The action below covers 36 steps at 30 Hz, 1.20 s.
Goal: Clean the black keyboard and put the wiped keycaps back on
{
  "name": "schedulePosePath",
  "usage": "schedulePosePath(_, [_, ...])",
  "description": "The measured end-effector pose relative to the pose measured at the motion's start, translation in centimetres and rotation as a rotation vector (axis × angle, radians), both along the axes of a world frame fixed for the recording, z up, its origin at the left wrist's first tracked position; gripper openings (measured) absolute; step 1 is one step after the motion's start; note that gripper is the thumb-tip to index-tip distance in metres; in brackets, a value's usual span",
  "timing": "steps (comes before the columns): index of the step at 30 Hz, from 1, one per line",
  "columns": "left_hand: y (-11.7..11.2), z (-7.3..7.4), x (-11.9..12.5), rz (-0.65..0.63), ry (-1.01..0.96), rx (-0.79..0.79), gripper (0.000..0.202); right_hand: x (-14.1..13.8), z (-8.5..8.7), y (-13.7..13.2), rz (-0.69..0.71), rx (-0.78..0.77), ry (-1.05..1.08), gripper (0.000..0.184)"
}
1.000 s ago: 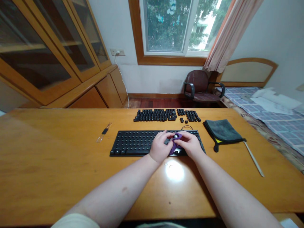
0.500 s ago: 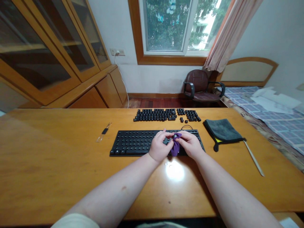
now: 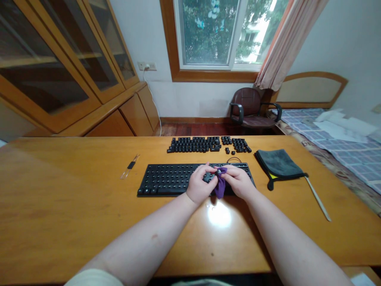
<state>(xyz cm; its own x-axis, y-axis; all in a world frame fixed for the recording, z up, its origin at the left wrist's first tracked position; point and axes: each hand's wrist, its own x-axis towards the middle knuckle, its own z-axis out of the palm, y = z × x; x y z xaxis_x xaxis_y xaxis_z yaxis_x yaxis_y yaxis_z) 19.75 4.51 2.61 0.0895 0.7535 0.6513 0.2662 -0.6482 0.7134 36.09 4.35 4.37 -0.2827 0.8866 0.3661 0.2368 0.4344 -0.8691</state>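
Above the right part of a black keyboard [image 3: 166,180], most of its keycaps off, both hands meet around a small purple cloth [image 3: 220,188]. My left hand [image 3: 201,180] pinches a small dark piece, probably a keycap, at the cloth's upper edge. My right hand [image 3: 238,180] grips the cloth from the other side, thumb and fingers pressed together. The cloth's lower end hangs down between the hands. Behind the keyboard, loose black keycaps [image 3: 195,144] lie in keyboard-like rows, with a couple set slightly apart.
A wire keycap puller [image 3: 131,165] lies left of the keyboard. To the right are a folded grey cloth [image 3: 279,163] and a thin pale stick [image 3: 318,198]. The wooden table [image 3: 74,206] reaches toward a bed; an armchair [image 3: 248,107] stands beyond.
The hands stay nearly in place. The purple cloth and the small piece between the fingers have shifted slightly, and the cloth's hanging end sits a little lower.
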Motion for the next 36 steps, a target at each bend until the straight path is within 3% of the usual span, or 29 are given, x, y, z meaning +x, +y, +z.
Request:
schedulePosePath(4, [-0.4,0.4,0.1,0.099,0.127,0.064,0.011,-0.8,0.1,-0.6,-0.089,0.007,-0.037,0.016])
schedulePosePath(9, [-0.5,0.7,0.0,0.091,0.242,0.146,0.010,-1.5,0.3,-1.1,-0.255,-0.016,-0.060,0.014])
schedulePosePath(17, [-0.3,0.3,-0.1,0.078,0.214,0.215,0.012,0.0,0.4,0.0,-0.051,-0.018,-0.073,0.010])
schedulePosePath(24, [-0.4,0.2,-0.1,0.062,0.179,0.217,0.012,0.3,0.2,0.3,-0.064,-0.050,-0.060,0.009])
schedulePosePath(31, [0.2,0.4,-0.1,0.192,0.151,0.159,0.011,0.1,0.1,0.3,-0.131,0.004,-0.236,0.024])
schedulePosePath(36, [0.3,0.6,-0.1,0.146,0.135,0.110,0.016,0.1,-0.1,0.3,-0.139,-0.018,-0.163,0.017])
